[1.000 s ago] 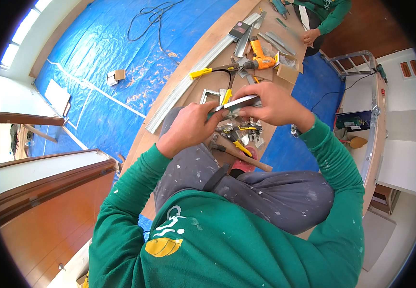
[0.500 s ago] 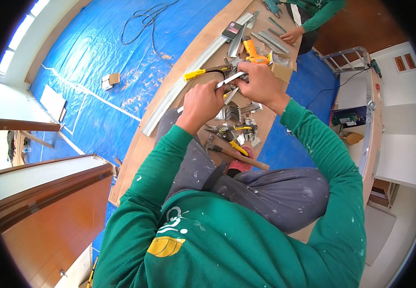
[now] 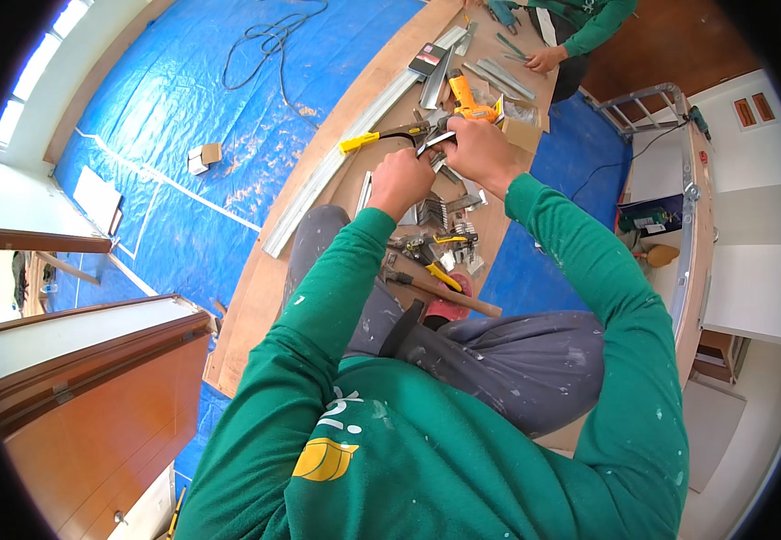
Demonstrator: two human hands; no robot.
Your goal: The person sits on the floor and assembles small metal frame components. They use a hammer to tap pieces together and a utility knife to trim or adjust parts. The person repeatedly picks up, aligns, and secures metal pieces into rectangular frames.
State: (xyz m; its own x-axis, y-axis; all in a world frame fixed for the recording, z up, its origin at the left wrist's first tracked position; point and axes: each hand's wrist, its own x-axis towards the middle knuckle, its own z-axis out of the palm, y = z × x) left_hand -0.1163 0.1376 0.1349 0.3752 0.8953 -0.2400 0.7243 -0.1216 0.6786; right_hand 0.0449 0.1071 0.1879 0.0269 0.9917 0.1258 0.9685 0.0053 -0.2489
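My left hand and my right hand are closed on a thin pale metal strip, which spans the short gap between them above the workbench. The fingers cover most of it. Just beyond my left hand lies a tool with a yellow handle. An orange cordless drill rests past my right hand. Below my hands are several bent metal brackets, yellow-handled snips and a hammer with a wooden handle.
Long metal profiles run along the left edge of the wooden board. A small cardboard box stands to the right. At the far end, a co-worker's hand is over the board. Blue sheeting covers the floor, with a loose cable.
My hands have come closer together, the left moving right and the right slightly left. Less of the strip shows between them, and it looks darker and tilted. The view has shifted slightly.
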